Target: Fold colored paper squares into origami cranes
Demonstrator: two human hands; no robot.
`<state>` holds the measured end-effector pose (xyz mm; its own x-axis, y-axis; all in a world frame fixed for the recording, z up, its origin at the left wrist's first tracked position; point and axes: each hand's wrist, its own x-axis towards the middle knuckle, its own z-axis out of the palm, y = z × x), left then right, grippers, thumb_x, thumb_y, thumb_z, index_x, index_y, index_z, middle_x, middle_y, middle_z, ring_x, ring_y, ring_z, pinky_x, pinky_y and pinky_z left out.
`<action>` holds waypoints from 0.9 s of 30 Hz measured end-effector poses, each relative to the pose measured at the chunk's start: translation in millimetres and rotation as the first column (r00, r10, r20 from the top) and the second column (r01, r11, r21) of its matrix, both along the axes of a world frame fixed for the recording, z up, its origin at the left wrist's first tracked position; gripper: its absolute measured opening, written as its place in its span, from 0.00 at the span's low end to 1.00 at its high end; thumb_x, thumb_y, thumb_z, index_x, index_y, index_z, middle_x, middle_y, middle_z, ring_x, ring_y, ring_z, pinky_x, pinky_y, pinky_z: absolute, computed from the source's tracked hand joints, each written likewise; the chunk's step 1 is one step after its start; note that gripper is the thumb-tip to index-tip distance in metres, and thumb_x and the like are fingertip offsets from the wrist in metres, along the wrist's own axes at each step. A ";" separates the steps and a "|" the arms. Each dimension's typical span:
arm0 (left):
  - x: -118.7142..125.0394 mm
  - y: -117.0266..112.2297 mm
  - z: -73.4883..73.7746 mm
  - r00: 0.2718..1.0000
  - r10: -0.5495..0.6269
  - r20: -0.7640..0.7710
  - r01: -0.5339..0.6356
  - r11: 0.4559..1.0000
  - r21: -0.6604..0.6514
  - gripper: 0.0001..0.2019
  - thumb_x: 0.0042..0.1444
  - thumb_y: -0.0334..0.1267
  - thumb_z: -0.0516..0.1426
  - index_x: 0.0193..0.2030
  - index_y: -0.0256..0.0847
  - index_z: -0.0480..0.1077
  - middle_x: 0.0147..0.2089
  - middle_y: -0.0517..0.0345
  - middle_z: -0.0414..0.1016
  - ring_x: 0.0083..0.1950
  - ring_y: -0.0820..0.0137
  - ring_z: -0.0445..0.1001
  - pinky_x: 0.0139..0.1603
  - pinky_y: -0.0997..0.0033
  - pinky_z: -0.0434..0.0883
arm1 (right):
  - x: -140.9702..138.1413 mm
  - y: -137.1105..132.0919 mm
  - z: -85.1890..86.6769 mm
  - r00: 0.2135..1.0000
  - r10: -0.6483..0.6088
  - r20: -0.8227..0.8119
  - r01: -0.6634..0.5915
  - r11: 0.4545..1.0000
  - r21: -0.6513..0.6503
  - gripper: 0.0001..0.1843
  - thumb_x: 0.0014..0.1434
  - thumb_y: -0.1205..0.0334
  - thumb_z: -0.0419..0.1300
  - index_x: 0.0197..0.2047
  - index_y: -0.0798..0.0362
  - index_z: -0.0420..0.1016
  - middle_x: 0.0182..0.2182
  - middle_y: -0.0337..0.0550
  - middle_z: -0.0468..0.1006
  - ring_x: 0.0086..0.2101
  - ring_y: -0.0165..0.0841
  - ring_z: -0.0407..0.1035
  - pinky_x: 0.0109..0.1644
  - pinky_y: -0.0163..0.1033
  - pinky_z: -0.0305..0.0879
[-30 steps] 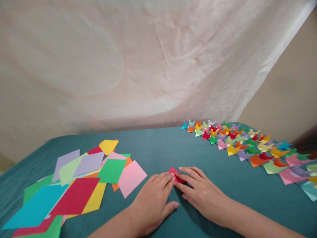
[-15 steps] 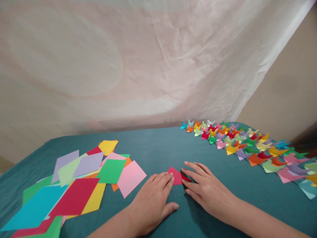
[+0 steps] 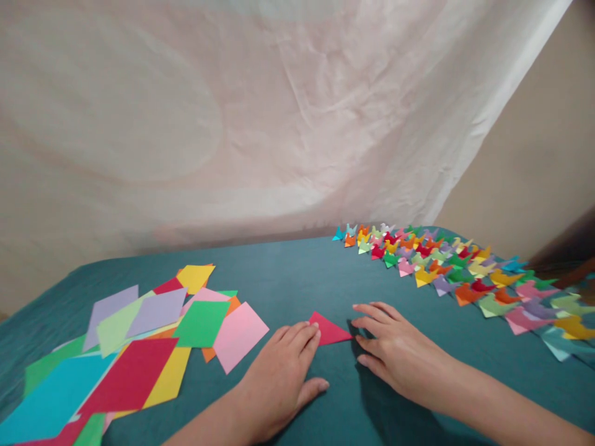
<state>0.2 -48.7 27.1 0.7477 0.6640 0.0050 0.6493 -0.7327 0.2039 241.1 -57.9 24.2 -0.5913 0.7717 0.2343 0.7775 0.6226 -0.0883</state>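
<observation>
- Red paper triangle (image 3: pixel 328 329) lies flat; my left hand (image 3: pixel 279 371) presses its 9 o'clock edge with flat fingertips (image 3: pixel 311 331), gripping nothing.
- Right hand (image 3: pixel 400 356) rests splayed at its 3 o'clock (contact unclear).
- Loose sheets (image 3: pixel 199 322) lie at 9 o'clock, folded figures (image 3: pixel 446 272) at 2.

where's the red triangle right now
Head view, lower centre: the red triangle lies flat on the teal cloth between the left hand and the right hand.
</observation>
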 end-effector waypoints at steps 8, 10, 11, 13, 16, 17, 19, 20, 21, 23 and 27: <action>-0.2 0.9 -2.0 1.000 -0.005 -0.004 0.005 1.000 0.009 0.28 0.59 0.51 0.52 0.62 0.38 0.57 0.63 0.45 0.60 0.62 0.55 0.59 0.60 0.53 0.59 | -3.7 7.0 -7.8 0.994 0.045 -0.103 -0.044 0.999 0.010 0.24 0.54 0.78 0.49 0.51 0.52 0.72 0.49 0.45 0.74 0.53 0.39 0.61 0.56 0.50 0.57; -0.6 0.8 -3.1 1.000 -0.007 -0.007 0.008 1.000 0.013 0.29 0.59 0.50 0.52 0.63 0.37 0.56 0.63 0.45 0.60 0.62 0.55 0.59 0.60 0.53 0.59 | -8.1 6.5 -13.9 0.991 0.086 -0.107 -0.086 0.996 0.010 0.26 0.54 0.79 0.49 0.54 0.52 0.69 0.51 0.44 0.73 0.54 0.39 0.59 0.57 0.50 0.56; -0.8 0.8 -3.6 1.000 -0.011 -0.009 0.011 1.000 0.016 0.29 0.59 0.50 0.52 0.63 0.37 0.56 0.63 0.45 0.60 0.62 0.55 0.59 0.60 0.53 0.59 | -9.8 6.4 -16.7 0.989 0.101 -0.104 -0.101 0.995 0.011 0.26 0.55 0.78 0.49 0.55 0.52 0.68 0.51 0.44 0.73 0.55 0.39 0.58 0.57 0.50 0.56; -1.0 0.7 -3.8 1.000 -0.013 -0.017 0.013 1.000 0.020 0.29 0.59 0.50 0.52 0.63 0.36 0.56 0.63 0.45 0.60 0.62 0.55 0.58 0.61 0.53 0.59 | -11.8 6.4 -21.4 0.988 0.124 -0.092 -0.123 0.992 0.011 0.24 0.58 0.76 0.49 0.55 0.52 0.68 0.51 0.45 0.73 0.56 0.40 0.57 0.58 0.50 0.56; -1.0 0.9 -2.9 1.000 -0.016 -0.022 0.017 1.000 0.019 0.29 0.59 0.50 0.52 0.63 0.36 0.56 0.63 0.45 0.60 0.62 0.55 0.59 0.60 0.53 0.59 | -12.3 6.7 -25.4 0.988 0.131 -0.078 -0.131 0.991 0.009 0.22 0.59 0.75 0.50 0.54 0.52 0.69 0.51 0.45 0.73 0.56 0.41 0.57 0.58 0.51 0.55; -1.0 0.9 -2.5 1.000 -0.019 -0.017 0.020 1.000 0.019 0.29 0.59 0.50 0.53 0.62 0.37 0.57 0.63 0.45 0.60 0.62 0.55 0.59 0.60 0.53 0.59 | -12.3 6.7 -26.1 0.989 0.129 -0.074 -0.129 0.992 0.007 0.22 0.59 0.75 0.50 0.54 0.51 0.69 0.51 0.44 0.73 0.56 0.40 0.57 0.58 0.51 0.54; -0.8 0.8 -1.8 1.000 -0.028 -0.001 0.028 0.999 0.024 0.28 0.58 0.49 0.54 0.62 0.41 0.57 0.63 0.47 0.60 0.62 0.55 0.59 0.60 0.52 0.60 | -12.4 6.4 -27.1 0.990 0.120 -0.068 -0.120 0.993 0.002 0.22 0.59 0.75 0.50 0.55 0.51 0.68 0.51 0.44 0.72 0.56 0.40 0.56 0.59 0.51 0.54; -0.7 0.7 -1.6 1.000 -0.030 0.006 0.030 0.999 0.029 0.27 0.58 0.48 0.55 0.62 0.42 0.57 0.63 0.47 0.59 0.61 0.55 0.59 0.59 0.51 0.60 | -12.5 6.2 -27.5 0.991 0.117 -0.066 -0.118 0.993 -0.001 0.23 0.59 0.75 0.50 0.56 0.50 0.67 0.51 0.44 0.72 0.56 0.40 0.56 0.59 0.51 0.53; -0.4 0.4 -1.3 0.999 -0.031 0.009 0.031 0.999 0.032 0.27 0.57 0.47 0.55 0.62 0.44 0.57 0.63 0.47 0.59 0.61 0.54 0.59 0.59 0.50 0.60 | -12.7 6.0 -28.0 0.991 0.117 -0.063 -0.118 0.993 -0.003 0.23 0.59 0.75 0.50 0.56 0.50 0.67 0.52 0.44 0.72 0.56 0.40 0.56 0.59 0.51 0.53; 0.4 -0.3 -0.6 1.000 -0.025 0.004 0.025 0.999 0.033 0.26 0.56 0.46 0.56 0.61 0.45 0.58 0.63 0.46 0.60 0.61 0.53 0.60 0.58 0.49 0.61 | -13.0 5.8 -28.9 0.992 0.117 -0.056 -0.118 0.993 -0.005 0.23 0.59 0.74 0.51 0.57 0.50 0.66 0.52 0.44 0.71 0.57 0.40 0.55 0.59 0.51 0.52; 2.2 -1.2 1.3 1.000 -0.015 -0.012 0.015 0.999 0.032 0.26 0.56 0.46 0.56 0.61 0.45 0.59 0.62 0.45 0.60 0.60 0.53 0.61 0.57 0.49 0.62 | -13.6 5.7 -29.9 0.993 0.115 -0.042 -0.115 0.993 -0.007 0.23 0.60 0.74 0.51 0.57 0.50 0.65 0.53 0.43 0.70 0.57 0.41 0.55 0.60 0.51 0.50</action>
